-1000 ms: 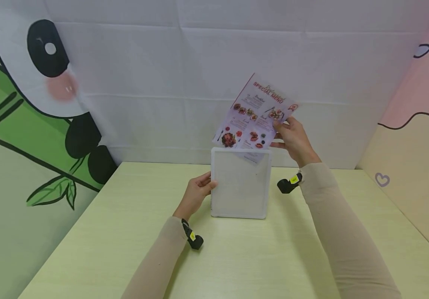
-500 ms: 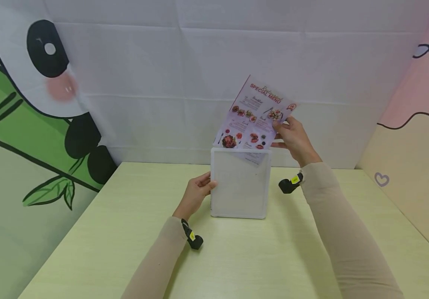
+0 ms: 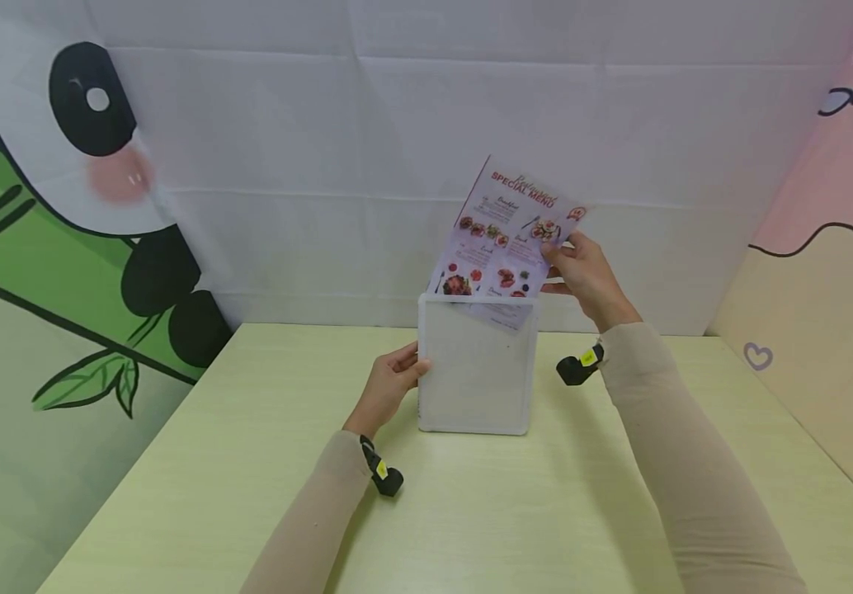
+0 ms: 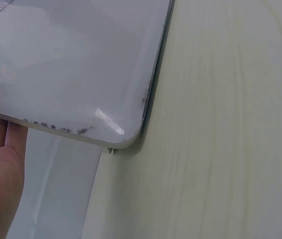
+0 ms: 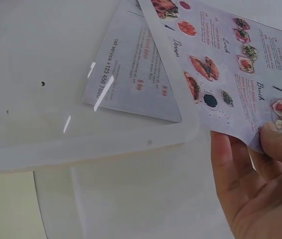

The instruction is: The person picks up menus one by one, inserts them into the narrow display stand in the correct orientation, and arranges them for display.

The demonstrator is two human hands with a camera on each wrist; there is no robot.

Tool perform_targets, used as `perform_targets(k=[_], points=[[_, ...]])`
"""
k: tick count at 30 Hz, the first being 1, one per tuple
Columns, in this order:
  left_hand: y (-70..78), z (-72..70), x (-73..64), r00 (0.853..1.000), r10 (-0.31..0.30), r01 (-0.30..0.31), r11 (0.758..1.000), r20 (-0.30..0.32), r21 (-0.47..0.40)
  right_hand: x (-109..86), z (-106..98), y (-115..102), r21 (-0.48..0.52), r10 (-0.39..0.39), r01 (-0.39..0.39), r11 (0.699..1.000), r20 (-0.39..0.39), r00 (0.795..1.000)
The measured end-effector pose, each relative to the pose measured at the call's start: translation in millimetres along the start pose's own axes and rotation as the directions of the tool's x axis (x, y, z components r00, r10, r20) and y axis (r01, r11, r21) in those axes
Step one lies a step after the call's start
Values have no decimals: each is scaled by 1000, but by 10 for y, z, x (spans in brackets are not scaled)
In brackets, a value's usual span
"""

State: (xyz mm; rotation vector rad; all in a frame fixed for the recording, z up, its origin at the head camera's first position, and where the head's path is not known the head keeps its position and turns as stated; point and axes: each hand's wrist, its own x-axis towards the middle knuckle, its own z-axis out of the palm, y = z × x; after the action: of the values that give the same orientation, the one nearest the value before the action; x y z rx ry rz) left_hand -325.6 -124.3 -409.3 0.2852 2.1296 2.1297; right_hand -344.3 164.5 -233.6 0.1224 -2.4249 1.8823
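A clear-fronted display holder with a white border (image 3: 477,371) stands upright on the table. My left hand (image 3: 388,386) grips its left edge, thumb on the front and fingers behind, as the left wrist view also shows. Between thumb and fingers of my right hand (image 3: 588,276) is the right edge of a printed menu sheet (image 3: 504,235). The sheet is tilted, and its lower corner (image 5: 131,74) shows through the clear front, inside the holder's top. Dark scuffs mark the holder's side edge (image 4: 56,128) in the left wrist view.
The pale wood-grain table (image 3: 285,528) stretches around the holder. Behind it hangs a white cloth backdrop (image 3: 285,140). Printed cartoon panels flank the table, a green one (image 3: 25,206) on the left and a pink and cream one (image 3: 827,272) on the right.
The menu sheet has moved slightly down and to the left, and a bit more of its lower corner is behind the clear front. My left hand and the holder stay nearly still.
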Motion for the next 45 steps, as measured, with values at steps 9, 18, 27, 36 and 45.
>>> perform_targets(k=[9, 18, 27, 36, 45], points=[[-29, -21, 19, 1000, 2, -2, 1000, 13, 4, -6, -3, 0, -19, -2, 2, 1000, 1, 1000], [-17, -22, 6, 1000, 3, -3, 1000, 16, -1, -13, -1, 5, -14, -23, 23, 1000, 1, 1000], [8, -25, 0, 999, -2, 3, 1000, 43, -19, -6, 8, 24, -11, -27, 27, 1000, -25, 999], [215, 12, -153, 999, 0, 0, 1000, 54, -5, -19, 26, 28, -3, -7, 7, 1000, -61, 998], [223, 18, -157, 999, -9, 9, 1000, 48, -4, -37, 23, 20, -15, -9, 9, 1000, -46, 999]])
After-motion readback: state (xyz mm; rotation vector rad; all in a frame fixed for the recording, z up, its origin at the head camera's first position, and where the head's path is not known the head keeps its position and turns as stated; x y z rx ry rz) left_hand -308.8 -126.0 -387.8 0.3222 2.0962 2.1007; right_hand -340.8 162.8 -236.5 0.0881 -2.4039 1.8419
